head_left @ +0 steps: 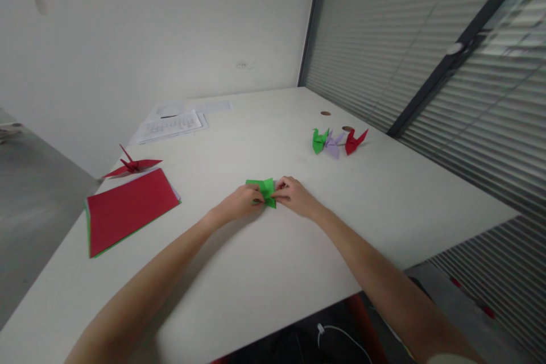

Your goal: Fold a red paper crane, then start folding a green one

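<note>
A small piece of folded green paper (268,186) lies on the white table between my hands, with creases and a raised flap showing. My left hand (247,201) pinches its left side, and the fingers cover part of the paper. On the other side, my right hand (294,195) holds the right edge between thumb and fingertips. The exact fold under the fingers is hidden.
Left of me lies a stack of coloured paper (132,210), red on top, beside a large red paper crane (133,165). Green (319,141), lilac (333,145) and red (354,142) cranes stand at the right. Printed sheets (170,127) lie farther back.
</note>
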The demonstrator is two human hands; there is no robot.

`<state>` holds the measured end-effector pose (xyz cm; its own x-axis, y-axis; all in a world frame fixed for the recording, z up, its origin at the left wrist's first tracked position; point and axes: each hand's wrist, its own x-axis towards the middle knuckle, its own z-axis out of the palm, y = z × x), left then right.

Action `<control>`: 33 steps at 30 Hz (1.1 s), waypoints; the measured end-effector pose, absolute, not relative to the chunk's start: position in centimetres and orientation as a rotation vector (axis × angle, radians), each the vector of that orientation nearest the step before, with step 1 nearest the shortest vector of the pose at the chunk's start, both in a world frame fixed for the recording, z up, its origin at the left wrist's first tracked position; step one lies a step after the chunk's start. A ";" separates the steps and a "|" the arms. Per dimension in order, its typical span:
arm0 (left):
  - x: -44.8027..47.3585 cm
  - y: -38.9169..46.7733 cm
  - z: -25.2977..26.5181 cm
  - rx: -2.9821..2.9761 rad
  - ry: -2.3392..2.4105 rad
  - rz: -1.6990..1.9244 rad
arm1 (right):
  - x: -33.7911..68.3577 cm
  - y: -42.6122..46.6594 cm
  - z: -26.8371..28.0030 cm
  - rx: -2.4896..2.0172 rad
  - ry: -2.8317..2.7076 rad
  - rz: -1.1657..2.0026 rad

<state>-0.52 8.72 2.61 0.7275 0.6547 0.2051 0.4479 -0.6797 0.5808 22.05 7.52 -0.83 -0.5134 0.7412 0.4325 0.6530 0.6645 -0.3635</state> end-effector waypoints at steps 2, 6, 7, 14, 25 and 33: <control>-0.5 8.9 2.6 2.387 0.852 0.604 | 22.0 7.5 -0.8 -1.068 -2.299 0.195; -0.5 9.2 2.2 2.268 0.930 0.703 | 21.8 7.2 -0.4 -1.013 -2.147 0.386; -0.5 9.3 2.0 2.222 0.948 0.732 | 21.7 7.1 -0.3 -1.002 -2.107 0.470; -0.4 9.8 1.4 1.765 1.001 0.795 | 21.6 6.8 0.1 -0.956 -2.010 0.745; -0.2 9.6 2.0 1.516 1.049 1.007 | 21.5 6.6 0.4 -0.991 -2.064 0.413; 1.2 8.2 1.9 1.615 0.994 1.036 | 21.1 6.0 1.2 -1.045 -2.430 -0.033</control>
<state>1.17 8.17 1.94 0.3128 0.9334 0.1757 0.1366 -0.2273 0.9642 21.07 5.95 1.20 -0.5862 0.6760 0.4466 0.6880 0.7064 -0.1663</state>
